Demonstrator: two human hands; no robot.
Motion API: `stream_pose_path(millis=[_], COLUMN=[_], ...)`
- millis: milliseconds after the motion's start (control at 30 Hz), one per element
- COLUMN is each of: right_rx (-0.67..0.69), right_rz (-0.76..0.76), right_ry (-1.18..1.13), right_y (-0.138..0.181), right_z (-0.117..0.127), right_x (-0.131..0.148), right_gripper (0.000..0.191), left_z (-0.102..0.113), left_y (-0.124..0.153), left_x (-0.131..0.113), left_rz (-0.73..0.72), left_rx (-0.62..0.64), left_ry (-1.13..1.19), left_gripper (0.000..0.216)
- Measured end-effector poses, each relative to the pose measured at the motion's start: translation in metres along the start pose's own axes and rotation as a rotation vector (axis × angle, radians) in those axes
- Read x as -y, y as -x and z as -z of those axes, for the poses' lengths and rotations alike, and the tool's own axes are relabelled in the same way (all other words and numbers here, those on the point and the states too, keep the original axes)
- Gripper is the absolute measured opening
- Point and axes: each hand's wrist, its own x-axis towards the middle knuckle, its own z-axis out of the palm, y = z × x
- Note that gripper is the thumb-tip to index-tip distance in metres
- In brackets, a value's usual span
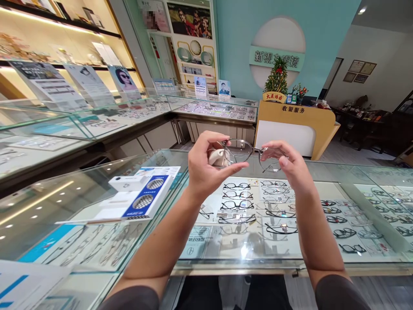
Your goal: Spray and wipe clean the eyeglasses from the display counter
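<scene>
A pair of eyeglasses [256, 150] with round clear lenses and a thin dark frame is held up between my hands, above the glass counter. At its left end, the thumb and fingers of my left hand [206, 161] close on the rim. A bunched whitish cloth [217, 158] sits in that same palm. My right hand [292, 165] grips the other end, its fingers behind the right lens and the thumb in front. Below, inside the counter, lie rows of dark-framed glasses [238, 205].
A blue and white box [146, 196] and a small white box [127, 184] rest on the counter at left. Display cases [213, 110] line the back. A yellow cashier desk [322, 135] stands beyond, with a potted plant [276, 77] on it.
</scene>
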Motion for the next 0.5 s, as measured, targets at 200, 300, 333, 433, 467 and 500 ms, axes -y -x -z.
stream_pose_path(millis=[200, 300, 333, 433, 467, 500], right_rx=[-0.171, -0.246, -0.260, -0.279, -0.288, -0.298], right_rz=[0.185, 0.186, 0.187, 0.197, 0.202, 0.208], right_ry=[0.318, 0.354, 0.357, 0.361, 0.357, 0.351], right_y=[0.001, 0.001, 0.001, 0.002, 0.003, 0.004], right_z=[-0.010, -0.015, -0.016, -0.018, -0.018, -0.018], right_x=[-0.002, 0.001, 0.002, 0.004, 0.005, 0.005], right_gripper=[0.047, 0.044, 0.043, 0.041, 0.041, 0.040], left_z=[0.001, 0.004, 0.006, 0.013, 0.016, 0.018], left_y=[0.000, -0.001, -0.001, -0.002, -0.003, -0.003], left_x=[0.004, 0.001, -0.001, -0.005, -0.007, -0.009], left_rz=[0.027, 0.036, 0.048, 0.084, 0.090, 0.091], left_rx=[-0.164, -0.143, -0.127, -0.061, -0.035, -0.010], left_ry=[-0.099, -0.151, -0.161, -0.156, -0.152, -0.148], left_gripper=[0.070, 0.066, 0.065, 0.061, 0.060, 0.057])
